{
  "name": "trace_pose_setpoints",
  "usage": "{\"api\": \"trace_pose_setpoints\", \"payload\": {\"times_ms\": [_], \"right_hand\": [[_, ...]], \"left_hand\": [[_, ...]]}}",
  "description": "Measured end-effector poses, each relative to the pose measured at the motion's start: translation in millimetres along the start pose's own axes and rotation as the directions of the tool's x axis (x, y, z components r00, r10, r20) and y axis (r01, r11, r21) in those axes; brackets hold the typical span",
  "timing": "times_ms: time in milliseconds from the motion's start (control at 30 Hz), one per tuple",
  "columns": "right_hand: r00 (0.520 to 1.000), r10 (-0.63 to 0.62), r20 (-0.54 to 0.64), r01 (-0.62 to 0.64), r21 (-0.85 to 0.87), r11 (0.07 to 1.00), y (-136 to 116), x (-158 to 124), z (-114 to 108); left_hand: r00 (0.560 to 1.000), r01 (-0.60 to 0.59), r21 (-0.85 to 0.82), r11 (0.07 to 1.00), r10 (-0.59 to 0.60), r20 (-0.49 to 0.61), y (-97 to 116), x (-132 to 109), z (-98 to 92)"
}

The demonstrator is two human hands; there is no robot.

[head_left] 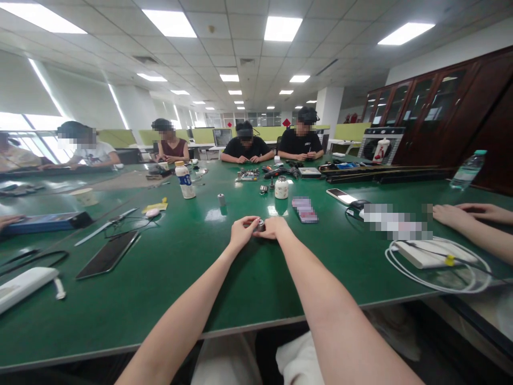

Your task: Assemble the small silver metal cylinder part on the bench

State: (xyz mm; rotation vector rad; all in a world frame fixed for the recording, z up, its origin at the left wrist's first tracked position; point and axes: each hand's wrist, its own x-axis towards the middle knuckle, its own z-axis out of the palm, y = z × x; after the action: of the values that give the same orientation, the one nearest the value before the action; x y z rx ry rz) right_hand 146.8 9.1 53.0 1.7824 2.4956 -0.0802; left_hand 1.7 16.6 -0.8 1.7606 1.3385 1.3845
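A small grey metal cylinder (261, 225) stands on the green table between my two hands. From its left side, my left hand (242, 232) grips it with the thumb and fingers closed near its top. My right hand (274, 227) closes on the cylinder from the other side, its fingertips partly hidden behind the hand. A second grey cylinder (222, 200) stands upright a short way beyond my left hand. Past my right hand are a white patterned jar (281, 188) and a small metal part (263, 190).
To the right lie a blurred-out phone (305, 209), a white phone (340, 196) and a white box with a cable (435, 253). A co-worker's hands (457, 215) rest there. A black tablet (107, 255) and a bottle (185, 181) are left. Several people sit opposite.
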Motion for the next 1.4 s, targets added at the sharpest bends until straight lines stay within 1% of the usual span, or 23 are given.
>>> {"api": "trace_pose_setpoints", "payload": {"times_ms": [100, 367, 533, 600, 700, 800, 900, 1033, 1100, 1267, 1333, 1400], "right_hand": [[1.0, 0.011, 0.004, -0.011, 0.022, 1.0, 0.8, 1.7, 1.6], [0.999, 0.014, 0.034, -0.016, 0.059, 0.998, 8.1, -1.4, 1.3], [0.999, 0.022, 0.033, -0.025, 0.084, 0.996, 10.1, -1.0, 2.8], [1.0, 0.017, 0.022, -0.019, 0.096, 0.995, 10.8, -0.1, 3.7], [1.0, 0.013, 0.004, -0.013, 0.099, 0.995, 11.5, 1.6, 4.5], [1.0, 0.005, 0.007, -0.006, 0.08, 0.997, 11.3, 2.9, 4.5], [1.0, -0.001, 0.022, 0.0, 0.067, 0.998, 10.8, 3.0, 3.9], [0.999, 0.003, 0.037, -0.005, 0.067, 0.998, 10.1, 1.6, 3.1], [0.999, 0.003, 0.039, -0.005, 0.069, 0.998, 9.9, 0.9, 2.8], [1.0, 0.001, 0.025, -0.003, 0.089, 0.996, 10.7, 0.9, 4.3], [1.0, 0.004, 0.022, -0.006, 0.103, 0.995, 11.6, 1.0, 5.5], [1.0, 0.015, 0.026, -0.018, 0.118, 0.993, 12.7, 1.0, 6.6]], "left_hand": [[1.0, -0.012, -0.008, 1.0, 0.012, -0.023, 3.7, -0.3, 1.6], [1.0, 0.018, 0.049, 0.999, -0.017, -0.004, 5.1, -0.9, 3.3], [1.0, 0.017, 0.043, 0.999, -0.017, 0.014, 3.7, -2.3, 2.3], [1.0, 0.0, 0.025, 1.0, 0.0, 0.008, 2.7, -2.5, 2.1], [0.998, -0.071, 0.022, 0.997, 0.071, -0.001, 1.9, -2.1, 1.7], [0.993, -0.12, 0.033, 0.992, 0.119, 0.024, 2.2, -1.1, 0.8], [0.994, -0.112, 0.027, 0.993, 0.112, 0.017, 2.2, -0.2, -0.4], [0.997, -0.055, 0.033, 0.998, 0.056, -0.049, 1.3, 0.1, -1.7], [0.997, -0.047, 0.05, 0.998, 0.05, -0.061, 1.4, 0.1, -1.8], [0.991, -0.136, 0.091, 0.987, 0.134, 0.03, 4.4, -0.4, 0.8], [0.989, -0.147, 0.113, 0.983, 0.145, 0.019, 5.4, -0.8, 2.0], [0.988, -0.145, 0.144, 0.979, 0.151, -0.031, 5.4, -1.1, 1.7]]}}
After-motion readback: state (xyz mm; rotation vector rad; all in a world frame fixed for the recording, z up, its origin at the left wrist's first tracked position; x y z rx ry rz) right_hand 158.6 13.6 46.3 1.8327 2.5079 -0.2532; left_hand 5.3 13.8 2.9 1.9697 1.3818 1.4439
